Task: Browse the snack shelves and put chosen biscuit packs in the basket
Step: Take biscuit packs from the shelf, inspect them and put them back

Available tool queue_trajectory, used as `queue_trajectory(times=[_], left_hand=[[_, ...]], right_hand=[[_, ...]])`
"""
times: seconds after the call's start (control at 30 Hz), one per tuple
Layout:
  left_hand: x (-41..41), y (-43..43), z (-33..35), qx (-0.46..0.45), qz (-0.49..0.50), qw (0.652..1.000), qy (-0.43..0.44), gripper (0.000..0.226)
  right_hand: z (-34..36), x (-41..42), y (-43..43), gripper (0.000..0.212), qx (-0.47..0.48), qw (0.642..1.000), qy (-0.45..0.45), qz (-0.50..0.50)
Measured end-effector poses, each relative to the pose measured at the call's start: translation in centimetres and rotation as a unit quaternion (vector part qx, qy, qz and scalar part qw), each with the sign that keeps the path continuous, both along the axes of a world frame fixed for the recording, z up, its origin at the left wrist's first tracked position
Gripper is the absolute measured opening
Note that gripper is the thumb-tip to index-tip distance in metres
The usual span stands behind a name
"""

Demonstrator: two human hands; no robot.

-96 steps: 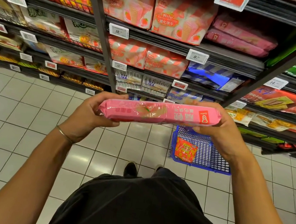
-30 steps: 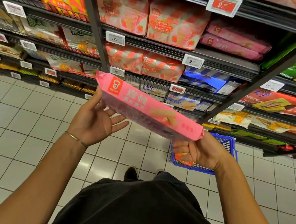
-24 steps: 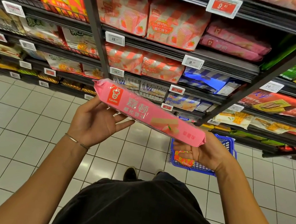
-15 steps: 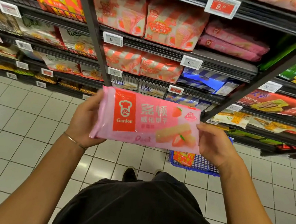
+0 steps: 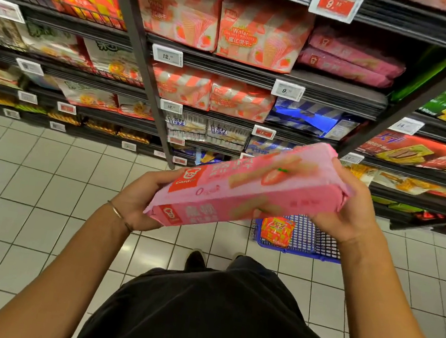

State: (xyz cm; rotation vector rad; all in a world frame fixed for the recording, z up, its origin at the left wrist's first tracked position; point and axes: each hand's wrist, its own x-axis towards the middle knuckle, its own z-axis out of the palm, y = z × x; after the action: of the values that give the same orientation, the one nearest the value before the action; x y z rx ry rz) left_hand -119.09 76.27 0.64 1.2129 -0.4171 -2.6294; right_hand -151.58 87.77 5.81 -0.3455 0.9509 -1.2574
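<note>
1. Pink wafer pack (image 5: pixel 245 183) is off the shelf and in both hands, held in front of the body above the tiled floor (image 5: pixel 31 172) — tilted, right end higher, print motion-blurred.
2. Left hand (image 5: pixel 138 200) cups the lower-left end from underneath; its fingers are hidden behind the pack, so whether they are spread or pressed together I cannot tell, but the hand clearly bears that end.
3. Right hand (image 5: pixel 349 211) is wrapped around the upper-right end, thumb on top and fingers curled under, closed on the pack.
4. Blue basket (image 5: pixel 308 242) sits on the floor below and just right of the pack, close to the foot of the shelves (image 5: pixel 325 91); only part of it shows, the rest is covered by the pack and the right wrist.
5. Done so far, as far as visible — one orange snack packet (image 5: pixel 277 231) lies in the basket, so at least one pick is already in.
6. Current step, my read: inspecting the pink pack, decision not yet made; it is not in the basket.
7. Left to do: lower the pink pack into the basket or return it to the matching pink packs on the shelf (image 5: pixel 350 58), then go on browsing — how many more picks are wanted cannot be judged.
</note>
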Motion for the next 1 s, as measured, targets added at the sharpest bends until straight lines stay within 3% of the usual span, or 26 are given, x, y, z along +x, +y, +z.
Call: queue_trajectory(times=[0.2, 0.33, 0.4, 0.57, 0.77, 0.87, 1.0], left_hand=[[0.6, 0.9, -2.3, 0.052, -0.033, 0.992, 0.107, 0.057], [0.5, 1.2, -2.7, 0.047, -0.062, 0.987, 0.142, 0.093], [0.4, 1.1, -2.6, 0.046, -0.061, 0.987, 0.139, 0.098], [0.6, 0.2, -1.6, 0.096, -0.038, 0.976, 0.193, 0.082], [0.4, -1.1, -0.7, 0.059, -0.043, 0.99, 0.123, 0.085], [0.1, -1.3, -0.1, 0.068, -0.028, 0.99, 0.122, 0.073], [-0.4, -2.0, 0.2, -0.037, 0.011, 0.998, 0.041, 0.051]], right_hand=[[2.4, 0.1, -1.8, 0.032, 0.007, 0.99, 0.139, 0.012], [3.0, 0.8, -2.0, 0.03, -0.004, 0.991, 0.136, 0.0], [3.0, 1.0, -2.0, 0.031, -0.007, 0.992, 0.129, 0.002], [2.7, 1.1, -2.1, 0.056, -0.001, 0.996, 0.088, -0.015], [2.7, 1.1, -2.2, 0.045, 0.009, 0.996, 0.079, -0.033], [2.9, 1.1, -2.6, 0.044, 0.021, 0.995, 0.087, -0.046], [2.9, 0.8, -2.7, 0.05, 0.018, 0.997, 0.027, -0.074]])
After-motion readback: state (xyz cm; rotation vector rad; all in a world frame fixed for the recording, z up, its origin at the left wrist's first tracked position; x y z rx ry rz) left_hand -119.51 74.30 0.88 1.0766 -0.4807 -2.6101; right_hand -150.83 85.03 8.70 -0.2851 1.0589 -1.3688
